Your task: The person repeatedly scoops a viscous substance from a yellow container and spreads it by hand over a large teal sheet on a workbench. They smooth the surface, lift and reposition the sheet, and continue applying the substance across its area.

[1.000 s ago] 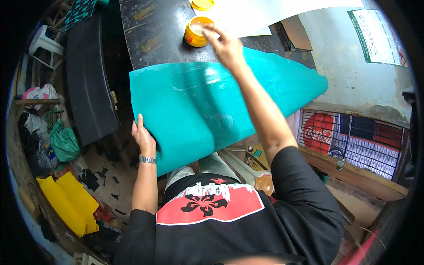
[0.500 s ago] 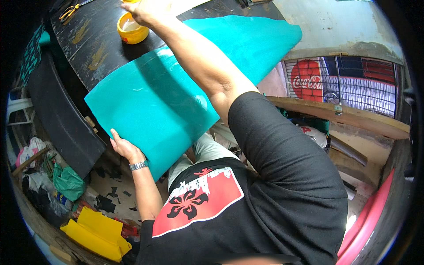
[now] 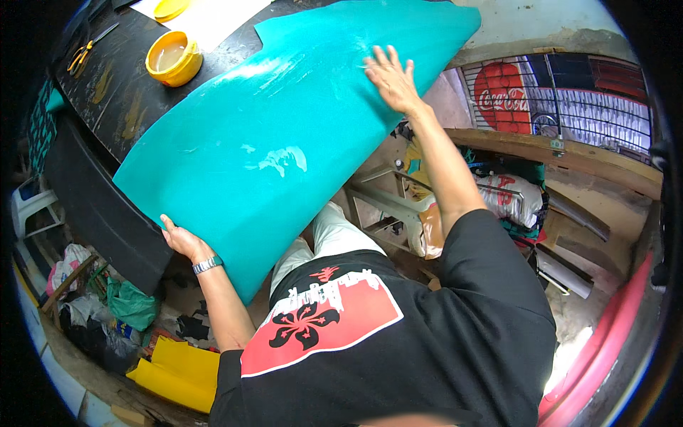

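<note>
A large teal sheet [image 3: 213, 142] reaches from the black table [image 3: 110, 117] out over my lap. My left hand [image 3: 185, 240] grips its near left edge, thumb on top and fingers hidden underneath. Over the sheet's far right part is my right hand [image 3: 393, 84], palm down with its fingers spread and holding nothing; it seems to touch the surface. Whitish wet patches [image 3: 284, 160] shine on the middle of the sheet. Beside the sheet stands a yellow tub [image 3: 186, 71] with a pale, cloudy substance inside.
Scissors [image 3: 83, 57] with orange-and-black handles lie on the table's left side. A yellow lid [image 3: 171, 8] rests on white paper [image 3: 220, 18]. A black sheet [image 3: 96, 206] hangs at the left, above bags and a yellow folded sheet [image 3: 178, 370]. A metal frame [image 3: 384, 203] stands right of my legs.
My right hand has moved from beside the tub to the far right of the teal sheet, fingers spread. Wet patches now show mid-sheet. My left hand keeps its grip.
</note>
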A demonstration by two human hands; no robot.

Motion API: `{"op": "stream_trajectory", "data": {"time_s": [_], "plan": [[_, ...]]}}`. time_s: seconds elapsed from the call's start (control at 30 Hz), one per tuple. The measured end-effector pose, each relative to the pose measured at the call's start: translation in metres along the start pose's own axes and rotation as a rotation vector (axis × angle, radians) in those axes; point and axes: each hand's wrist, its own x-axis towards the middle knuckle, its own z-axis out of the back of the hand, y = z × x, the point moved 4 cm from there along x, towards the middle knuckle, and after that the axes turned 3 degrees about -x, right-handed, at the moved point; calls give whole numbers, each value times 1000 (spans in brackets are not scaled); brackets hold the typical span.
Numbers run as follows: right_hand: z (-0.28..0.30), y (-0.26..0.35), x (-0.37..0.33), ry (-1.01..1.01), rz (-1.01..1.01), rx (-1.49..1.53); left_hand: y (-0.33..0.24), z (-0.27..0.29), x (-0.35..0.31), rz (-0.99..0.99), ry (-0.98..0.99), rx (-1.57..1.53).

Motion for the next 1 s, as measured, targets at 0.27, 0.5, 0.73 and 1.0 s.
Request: {"op": "stream_trajectory", "data": {"time_s": [0.27, 0.5, 0.73, 1.0], "plan": [[-46, -14, 22, -33, 10, -268, -4, -4, -1, -6, 11, 35], [-84, 114, 6, -73, 263, -223, 0, -1, 2, -25, -3, 31], [-140, 309, -64, 92, 620, 50, 4, -3, 7, -41, 1, 26], [-29, 286, 45, -180, 672, 679, 6, -9, -2, -51, -55, -138]]}}
